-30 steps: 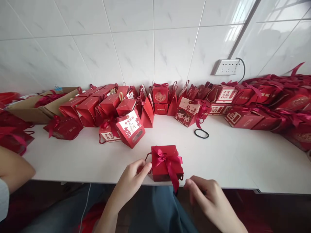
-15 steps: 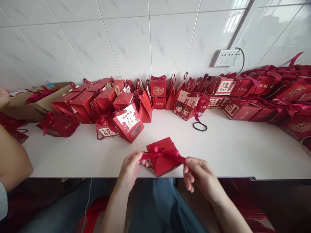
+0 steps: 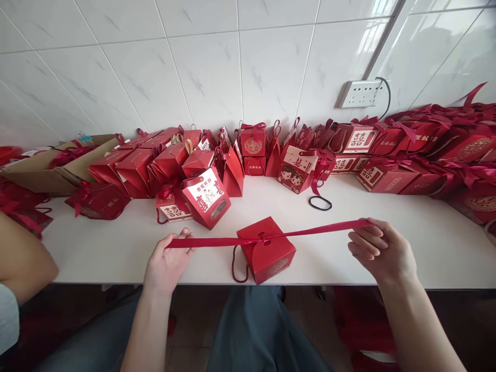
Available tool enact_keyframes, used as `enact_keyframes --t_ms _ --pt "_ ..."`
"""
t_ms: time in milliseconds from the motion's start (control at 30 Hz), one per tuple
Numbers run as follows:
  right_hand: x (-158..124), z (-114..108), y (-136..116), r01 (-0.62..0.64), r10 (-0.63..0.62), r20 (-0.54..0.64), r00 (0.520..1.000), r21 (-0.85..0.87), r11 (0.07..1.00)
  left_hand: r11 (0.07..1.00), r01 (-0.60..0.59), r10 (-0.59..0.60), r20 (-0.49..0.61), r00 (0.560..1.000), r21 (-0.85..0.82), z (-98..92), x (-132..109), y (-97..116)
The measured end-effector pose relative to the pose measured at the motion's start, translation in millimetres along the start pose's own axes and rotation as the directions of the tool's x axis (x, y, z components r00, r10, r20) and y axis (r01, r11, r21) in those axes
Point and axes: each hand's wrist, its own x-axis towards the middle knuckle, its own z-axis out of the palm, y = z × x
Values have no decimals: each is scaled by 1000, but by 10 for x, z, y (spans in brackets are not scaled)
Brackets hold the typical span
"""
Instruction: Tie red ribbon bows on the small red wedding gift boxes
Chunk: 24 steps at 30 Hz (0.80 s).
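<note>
A red gift box (image 3: 273, 258) with a cord handle hanging from its left side sits at the table's front edge. Across its top runs a dark red ribbon (image 3: 217, 242), crossed or knotted at the middle of the lid and stretched nearly straight to both sides. My left hand (image 3: 166, 266) pinches the ribbon's left end between thumb and fingers, left of the box. At the right, my right hand (image 3: 387, 250) is closed on the other end, slightly higher. Neither hand touches the box.
Many red boxes (image 3: 135, 173) line the white table (image 3: 341, 248) along the tiled wall, piled high at the right. A black hair tie (image 3: 320, 203) lies behind the box. A co-worker's arm (image 3: 27, 258) rests at the left, near an open cardboard carton (image 3: 34, 173).
The bow loops over the lid have come out, leaving the ribbon straight. My hands have moved wide apart, left and right, pulling its ends. More of the box's front and cord handle shows.
</note>
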Motion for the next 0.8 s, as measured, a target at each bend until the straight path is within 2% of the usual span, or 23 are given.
enact_keyframes --t_ms 100,167,267,367,600,700,800 --pt "2 4 -51 2 -3 -18 1000 -29 1000 999 -1 1 -6 1000 -51 39 -30 -10" --pt "21 -28 -63 28 -28 -6 1000 -52 998 992 7 -3 30 1000 -123 68 -43 -56" --pt "52 -139 -36 62 -56 55 997 -122 991 964 64 -39 101 994 -260 94 -39 -144" --pt "28 -290 31 42 -31 59 998 -185 982 930 98 -71 90 993 -354 104 -19 -196" --pt "-142 -566 136 -46 26 -95 995 -217 975 932 72 -66 29 997 -356 152 22 -181" --pt "-101 -582 104 -28 2 -94 996 -278 960 934 44 -43 10 999 -354 187 29 -207" --pt "-82 -541 26 -7 -19 -55 998 -442 897 941 6 -2 13 1000 -339 168 -54 -193"
